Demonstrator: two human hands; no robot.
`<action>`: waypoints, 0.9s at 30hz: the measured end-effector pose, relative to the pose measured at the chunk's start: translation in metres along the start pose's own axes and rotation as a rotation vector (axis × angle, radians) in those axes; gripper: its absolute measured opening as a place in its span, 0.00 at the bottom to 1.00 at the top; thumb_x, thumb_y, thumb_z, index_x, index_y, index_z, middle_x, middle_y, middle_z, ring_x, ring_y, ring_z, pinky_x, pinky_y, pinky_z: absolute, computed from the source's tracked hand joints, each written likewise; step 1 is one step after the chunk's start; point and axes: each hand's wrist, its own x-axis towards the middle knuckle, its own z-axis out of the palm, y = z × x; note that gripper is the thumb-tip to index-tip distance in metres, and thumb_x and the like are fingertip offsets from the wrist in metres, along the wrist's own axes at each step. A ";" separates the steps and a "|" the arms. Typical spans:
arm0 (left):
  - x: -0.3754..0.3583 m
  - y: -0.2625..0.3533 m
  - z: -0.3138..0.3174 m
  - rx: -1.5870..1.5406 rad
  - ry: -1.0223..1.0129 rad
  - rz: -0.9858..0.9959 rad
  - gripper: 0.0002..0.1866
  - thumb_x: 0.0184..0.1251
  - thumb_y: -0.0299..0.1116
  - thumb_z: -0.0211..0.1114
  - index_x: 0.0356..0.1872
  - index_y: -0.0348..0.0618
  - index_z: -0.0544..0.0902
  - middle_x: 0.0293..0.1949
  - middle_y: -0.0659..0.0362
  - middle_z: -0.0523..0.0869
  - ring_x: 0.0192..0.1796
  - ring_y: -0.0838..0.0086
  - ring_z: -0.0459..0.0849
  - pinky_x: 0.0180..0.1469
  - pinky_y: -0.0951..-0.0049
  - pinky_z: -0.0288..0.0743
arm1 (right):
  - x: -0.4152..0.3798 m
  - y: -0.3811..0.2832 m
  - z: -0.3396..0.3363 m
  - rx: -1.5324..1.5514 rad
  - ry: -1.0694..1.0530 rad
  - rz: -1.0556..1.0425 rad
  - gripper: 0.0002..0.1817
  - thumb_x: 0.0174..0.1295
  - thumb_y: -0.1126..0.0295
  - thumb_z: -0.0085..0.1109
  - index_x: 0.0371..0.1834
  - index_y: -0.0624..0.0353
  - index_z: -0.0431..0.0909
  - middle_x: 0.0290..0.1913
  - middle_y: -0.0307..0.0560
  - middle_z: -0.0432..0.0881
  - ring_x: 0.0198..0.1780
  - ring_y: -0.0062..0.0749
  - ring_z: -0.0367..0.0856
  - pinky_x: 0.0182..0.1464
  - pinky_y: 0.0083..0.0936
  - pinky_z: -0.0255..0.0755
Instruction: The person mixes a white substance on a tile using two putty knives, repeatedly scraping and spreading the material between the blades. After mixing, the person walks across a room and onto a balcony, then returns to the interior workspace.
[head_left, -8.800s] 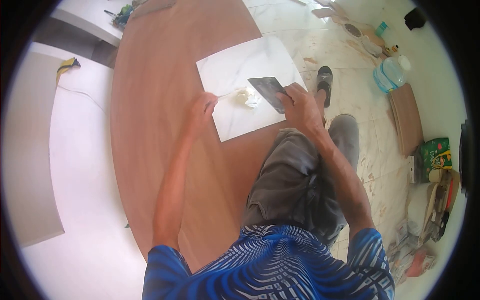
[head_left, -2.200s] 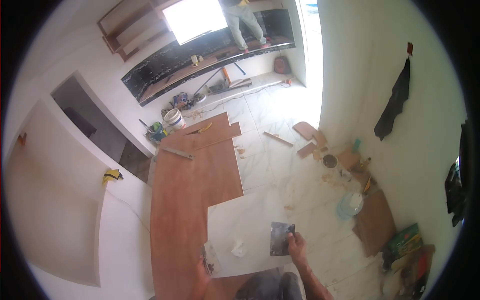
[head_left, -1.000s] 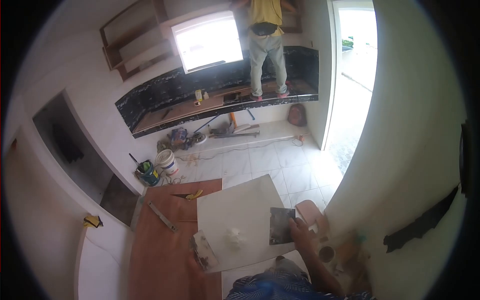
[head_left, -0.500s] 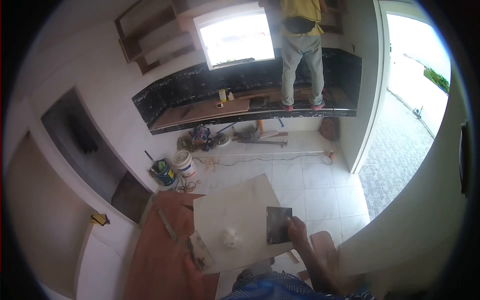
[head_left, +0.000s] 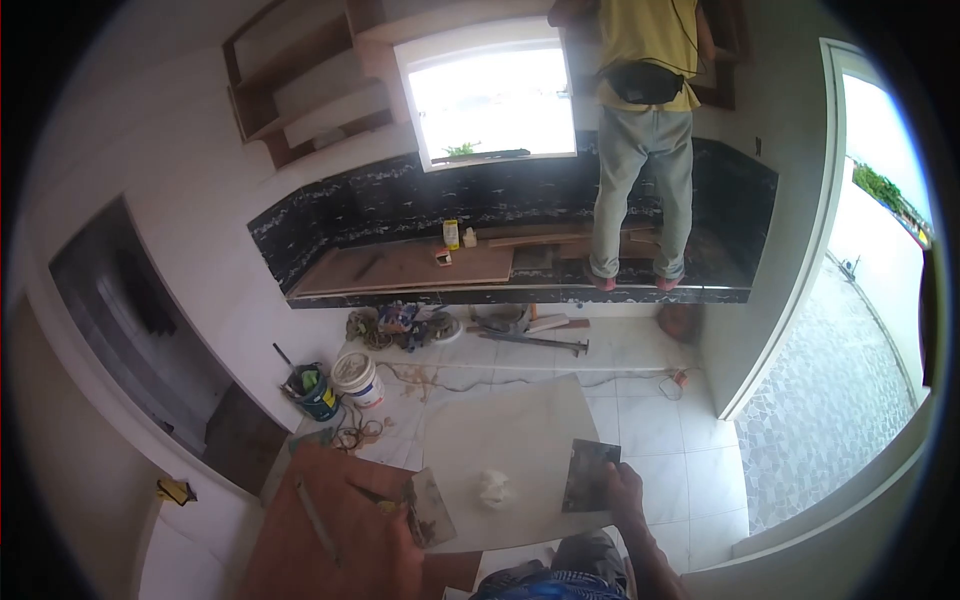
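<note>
My right hand point(head_left: 624, 490) is closed on the edge of a dark, flat, square scraper point(head_left: 588, 476). The blade rests over the right side of a large pale board point(head_left: 520, 425). Near the middle of that board sits a small white lump of putty point(head_left: 493, 488). At the board's left edge my left hand point(head_left: 403, 535) is closed on a second scraper point(head_left: 436, 508), whose pale blade is smeared with dark marks. The left hand blends with the reddish-brown sheet point(head_left: 275, 530) behind it, so its fingers are hard to make out.
A person point(head_left: 645, 160) in a yellow shirt stands on the black counter point(head_left: 400, 297) by the window. Below are tools, a white bucket point(head_left: 358, 380), a dark bucket point(head_left: 313, 393) and a cord along the tiled floor. A long metal strip point(head_left: 317, 520) lies on the reddish sheet. A doorway opens right.
The view has tilted up and shifted. My left hand and its scraper have come further into view at the board's left edge. The right hand still holds its scraper at the right side.
</note>
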 end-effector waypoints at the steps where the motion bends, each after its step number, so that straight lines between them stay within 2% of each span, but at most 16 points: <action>1: 0.013 0.000 0.010 0.022 -0.002 0.018 0.22 0.72 0.44 0.55 0.58 0.40 0.77 0.51 0.56 0.85 0.50 0.65 0.85 0.54 0.60 0.78 | 0.015 -0.003 0.003 -0.011 0.002 -0.004 0.18 0.70 0.60 0.54 0.26 0.62 0.72 0.23 0.34 0.67 0.28 0.18 0.63 0.28 0.26 0.62; 5: 0.081 -0.010 0.023 -0.019 0.023 0.013 0.21 0.71 0.44 0.55 0.57 0.41 0.78 0.51 0.56 0.85 0.51 0.65 0.85 0.55 0.61 0.78 | 0.084 0.002 0.022 -0.003 -0.024 0.004 0.19 0.70 0.59 0.55 0.26 0.62 0.72 0.23 0.34 0.67 0.28 0.19 0.62 0.29 0.26 0.62; 7: 0.095 -0.002 0.055 -0.016 0.056 0.051 0.21 0.72 0.44 0.55 0.57 0.41 0.78 0.52 0.56 0.85 0.51 0.64 0.85 0.55 0.61 0.78 | 0.125 0.002 0.039 -0.001 -0.065 0.009 0.19 0.70 0.59 0.55 0.25 0.61 0.71 0.23 0.34 0.67 0.28 0.18 0.61 0.28 0.26 0.61; 9: 0.120 0.005 0.086 0.008 0.159 0.023 0.21 0.72 0.43 0.54 0.58 0.41 0.77 0.53 0.56 0.84 0.52 0.64 0.84 0.56 0.61 0.77 | 0.167 -0.004 0.051 -0.064 -0.112 -0.017 0.19 0.70 0.58 0.56 0.26 0.61 0.72 0.23 0.33 0.66 0.28 0.17 0.61 0.28 0.26 0.60; 10: 0.127 0.005 0.093 0.025 0.225 -0.009 0.21 0.72 0.43 0.54 0.58 0.41 0.77 0.54 0.56 0.84 0.53 0.64 0.84 0.56 0.61 0.77 | 0.191 -0.003 0.062 0.001 -0.138 -0.024 0.19 0.70 0.58 0.56 0.27 0.61 0.72 0.23 0.33 0.66 0.28 0.17 0.61 0.28 0.26 0.60; 12: 0.161 -0.007 0.092 0.011 0.097 0.096 0.22 0.72 0.44 0.55 0.60 0.41 0.76 0.56 0.55 0.83 0.55 0.64 0.83 0.59 0.62 0.76 | 0.244 -0.006 0.081 0.016 -0.220 0.037 0.19 0.70 0.57 0.56 0.29 0.61 0.73 0.23 0.32 0.66 0.28 0.16 0.62 0.28 0.24 0.59; 15: 0.189 -0.004 0.139 0.010 0.329 0.117 0.23 0.73 0.43 0.53 0.62 0.39 0.75 0.58 0.55 0.82 0.57 0.65 0.82 0.62 0.63 0.74 | 0.316 -0.021 0.110 0.037 -0.282 -0.039 0.19 0.70 0.58 0.54 0.25 0.60 0.69 0.20 0.31 0.64 0.24 0.15 0.58 0.23 0.24 0.55; 18: 0.193 0.013 0.210 -0.124 0.197 0.138 0.22 0.75 0.43 0.51 0.58 0.37 0.76 0.54 0.56 0.82 0.53 0.69 0.82 0.57 0.69 0.74 | 0.384 -0.030 0.130 -0.002 -0.345 -0.048 0.20 0.70 0.58 0.54 0.25 0.60 0.69 0.20 0.31 0.64 0.24 0.16 0.58 0.23 0.24 0.55; 19: 0.206 0.014 0.223 -0.131 0.210 0.152 0.22 0.76 0.43 0.49 0.59 0.36 0.76 0.54 0.56 0.82 0.53 0.69 0.82 0.58 0.69 0.74 | 0.407 -0.041 0.139 -0.011 -0.361 -0.066 0.20 0.71 0.58 0.54 0.25 0.61 0.70 0.20 0.31 0.64 0.24 0.16 0.59 0.24 0.24 0.56; 21: 0.220 0.014 0.234 -0.138 0.247 0.167 0.22 0.78 0.42 0.46 0.59 0.36 0.75 0.55 0.55 0.82 0.54 0.69 0.82 0.58 0.69 0.74 | 0.436 -0.061 0.152 -0.037 -0.394 -0.085 0.20 0.71 0.58 0.54 0.26 0.61 0.70 0.21 0.32 0.65 0.25 0.16 0.60 0.25 0.24 0.57; 24: 0.249 0.009 0.244 0.113 0.266 0.352 0.22 0.77 0.41 0.47 0.61 0.37 0.75 0.58 0.54 0.82 0.57 0.65 0.82 0.62 0.63 0.74 | 0.487 -0.073 0.178 -0.055 -0.472 -0.082 0.19 0.71 0.57 0.54 0.27 0.62 0.72 0.22 0.33 0.67 0.27 0.16 0.61 0.28 0.23 0.60; 27: 0.280 0.027 0.274 0.056 0.268 0.339 0.21 0.77 0.40 0.47 0.60 0.35 0.76 0.56 0.55 0.83 0.55 0.66 0.83 0.61 0.63 0.75 | 0.523 -0.090 0.205 -0.041 -0.495 -0.039 0.19 0.70 0.56 0.54 0.30 0.63 0.74 0.23 0.33 0.68 0.28 0.16 0.62 0.29 0.23 0.61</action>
